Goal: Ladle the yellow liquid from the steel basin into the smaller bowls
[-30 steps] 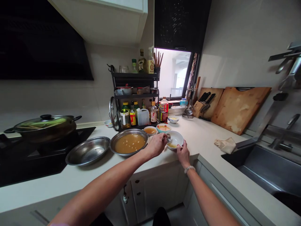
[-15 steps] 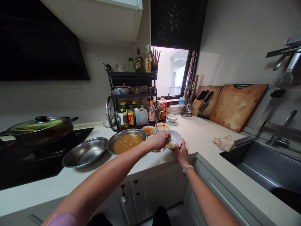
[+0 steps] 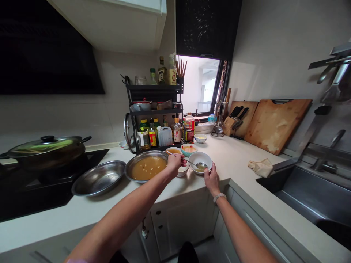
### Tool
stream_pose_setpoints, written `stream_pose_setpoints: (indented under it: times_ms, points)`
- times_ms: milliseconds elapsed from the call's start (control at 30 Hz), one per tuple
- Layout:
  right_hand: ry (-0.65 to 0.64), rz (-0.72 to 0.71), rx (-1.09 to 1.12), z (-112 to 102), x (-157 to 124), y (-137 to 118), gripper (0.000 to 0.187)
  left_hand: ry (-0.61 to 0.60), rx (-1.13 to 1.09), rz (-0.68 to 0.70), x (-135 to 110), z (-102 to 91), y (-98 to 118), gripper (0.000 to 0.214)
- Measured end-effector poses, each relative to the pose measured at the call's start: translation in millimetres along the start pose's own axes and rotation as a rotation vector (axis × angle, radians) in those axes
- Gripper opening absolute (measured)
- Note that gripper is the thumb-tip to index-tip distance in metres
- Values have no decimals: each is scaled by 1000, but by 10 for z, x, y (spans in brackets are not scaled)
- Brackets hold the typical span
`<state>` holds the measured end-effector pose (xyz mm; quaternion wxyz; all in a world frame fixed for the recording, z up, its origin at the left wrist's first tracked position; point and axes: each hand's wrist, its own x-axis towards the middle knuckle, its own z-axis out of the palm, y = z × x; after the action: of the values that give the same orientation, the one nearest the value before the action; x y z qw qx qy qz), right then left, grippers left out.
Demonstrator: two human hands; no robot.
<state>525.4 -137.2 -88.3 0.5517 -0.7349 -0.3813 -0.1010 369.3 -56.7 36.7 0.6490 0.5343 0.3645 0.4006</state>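
My left hand (image 3: 176, 164) is closed around the handle of a metal spoon (image 3: 191, 162). The spoon's head lies low inside a white bowl (image 3: 193, 157) and holds yellowish liquid. At the bowl's near right rim, my right hand (image 3: 212, 179) grips the edge with fingers and thumb. Partly covered by my left hand, a small bowl with pale contents (image 3: 183, 171) stands just left of the white bowl. Behind are a bowl of orange-brown liquid (image 3: 173, 150) and a turquoise-rimmed bowl (image 3: 189, 149). A large steel basin of brown broth (image 3: 146, 170) with pale bits sits beside my left forearm.
A steel basin (image 3: 99, 178) stands near the hob, which bears a lidded pan (image 3: 48, 149). A black rack (image 3: 155, 111) with bottles is behind. On the right are cutting boards (image 3: 278, 124), a knife block (image 3: 231, 124), a cloth (image 3: 260, 167) and the sink (image 3: 309, 193).
My left hand has drawn back to the left from over the white bowl, bringing the spoon's handle and head into view. My right hand stays at the bowl's rim.
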Motion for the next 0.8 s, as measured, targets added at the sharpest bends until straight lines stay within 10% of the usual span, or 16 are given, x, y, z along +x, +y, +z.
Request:
stream_pose_setpoints:
  times_ms: [367, 800]
  points:
    - [9, -2, 9, 22, 13, 31, 60, 36, -117, 42, -187, -211, 229, 15]
    - [-107, 168, 43, -26, 112, -61, 63, 143, -136, 171, -342, -941, 464, 17]
